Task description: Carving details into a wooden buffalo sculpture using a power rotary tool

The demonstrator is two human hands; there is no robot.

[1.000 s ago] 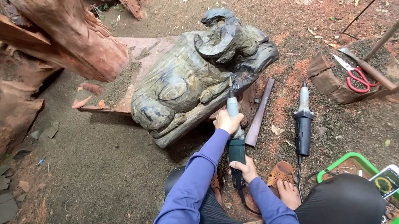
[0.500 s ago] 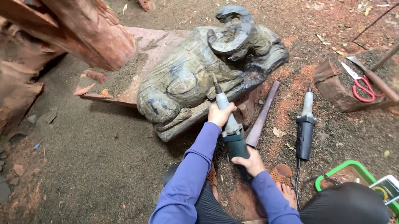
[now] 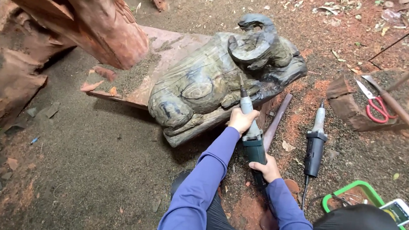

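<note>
Wood carving point(image 3: 216, 89) lay tilted on dirt w/ die grinder point(image 3: 249, 128) bit on its flank, left hand point(image 3: 241, 120) clamped round the neck, right hand point(image 3: 267, 167) round the rear; bit could've skated & gouged.

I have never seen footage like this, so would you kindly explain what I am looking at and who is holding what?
There is no machine here: a camera worn on a person's head looks down at their own two arms in blue sleeves. The left hand grips the front of a green power carving tool, and the right hand holds its rear. The tool's tip meets a grey wooden carving lying on the dirt ground. Nearby lie a second power tool, red-handled scissors on a wood block, and a phone on a green tray.
</note>
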